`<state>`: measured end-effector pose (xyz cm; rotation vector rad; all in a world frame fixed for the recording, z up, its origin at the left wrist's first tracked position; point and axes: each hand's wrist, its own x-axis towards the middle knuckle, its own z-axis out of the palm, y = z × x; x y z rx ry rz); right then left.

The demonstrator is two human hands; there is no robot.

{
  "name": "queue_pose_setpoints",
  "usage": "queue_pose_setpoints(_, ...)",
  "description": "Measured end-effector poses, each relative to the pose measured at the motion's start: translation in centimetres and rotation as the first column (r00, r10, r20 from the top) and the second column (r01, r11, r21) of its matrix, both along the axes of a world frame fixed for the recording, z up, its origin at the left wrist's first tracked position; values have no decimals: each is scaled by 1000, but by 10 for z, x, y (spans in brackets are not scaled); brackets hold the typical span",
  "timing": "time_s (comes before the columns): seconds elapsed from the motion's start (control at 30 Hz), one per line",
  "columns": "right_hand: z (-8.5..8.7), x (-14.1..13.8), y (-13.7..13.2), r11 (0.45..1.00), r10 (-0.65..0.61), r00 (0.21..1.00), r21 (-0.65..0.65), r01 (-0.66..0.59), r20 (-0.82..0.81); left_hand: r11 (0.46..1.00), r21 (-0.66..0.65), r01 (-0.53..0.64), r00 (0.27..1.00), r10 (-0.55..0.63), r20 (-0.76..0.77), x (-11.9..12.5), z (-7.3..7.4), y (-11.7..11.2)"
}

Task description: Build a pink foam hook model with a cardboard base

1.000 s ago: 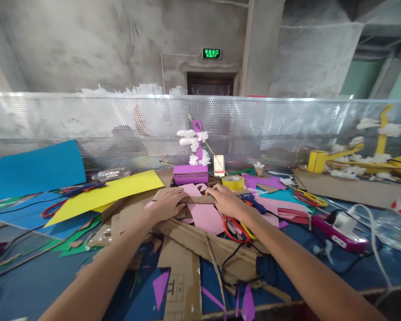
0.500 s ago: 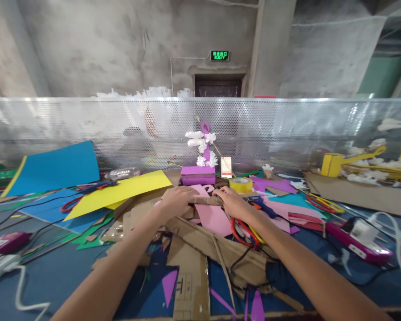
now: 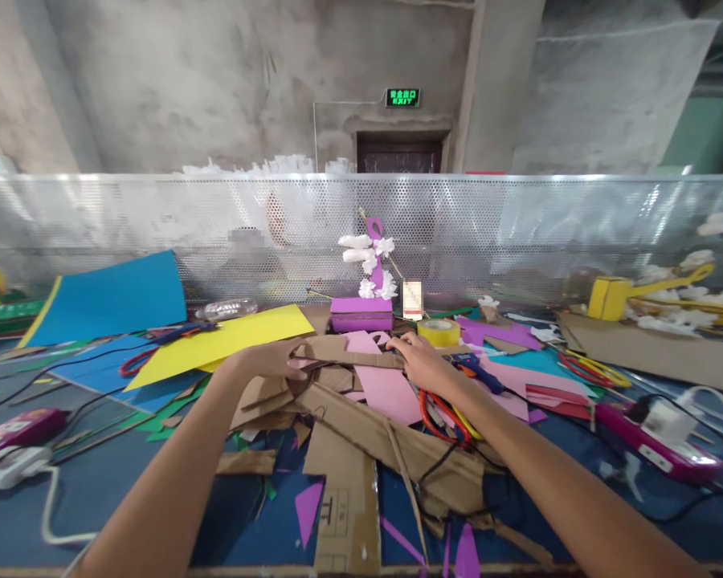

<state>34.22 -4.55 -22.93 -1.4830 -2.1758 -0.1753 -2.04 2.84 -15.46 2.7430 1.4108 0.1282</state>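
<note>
A narrow cardboard strip [image 3: 370,359] lies across pink paper [image 3: 386,393] in front of a purple box [image 3: 361,315]. My right hand [image 3: 418,359] is closed at the strip's right end, fingers bent over it. My left hand [image 3: 274,360] is at the left end, thumb and fingers pinched on cardboard there; its palm side is partly hidden. Behind the hands, a purple looped stem with white paper tufts [image 3: 374,257] stands at the box. A roll of yellow tape [image 3: 439,331] is just past my right hand, and red-handled scissors [image 3: 439,421] lie under that forearm.
Cardboard scraps [image 3: 398,449] cover the middle foreground. Yellow sheet [image 3: 234,337] and blue board [image 3: 114,297] lie left. A blue glue gun [image 3: 475,371] with its cord is right. Power strips [image 3: 656,441] sit on both sides. A perforated metal screen [image 3: 518,233] bounds the back.
My left hand has moved left along the cardboard, uncovering more of the strip. Loose cardboard below it has shifted. My right hand has stayed at the right end. The view has turned slightly left.
</note>
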Motion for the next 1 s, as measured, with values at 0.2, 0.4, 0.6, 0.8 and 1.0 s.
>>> queue_pose_setpoints(0.2,6,-8,-4,991,136,989,-7,-137,-55,999,-37,19,1000,-19,3,11,3,-6)
queue_pose_setpoints(0.4,1,-17,-4,973,211,973,-78,-219,-97,995,11,-96,994,97,-50,10,4,-2)
queue_pose_setpoints(0.6,-1,-18,-3,981,195,976,18,-194,-100,957,179,-229,973,232,6,9,10,-6)
queue_pose_setpoints(0.8,6,-17,-5,992,125,964,64,-113,-236,870,414,-268,962,264,68,10,16,-14)
queue_pose_setpoints(1.0,11,-19,-14,988,152,984,-3,-153,-94,726,564,-394,919,308,245,10,20,-17)
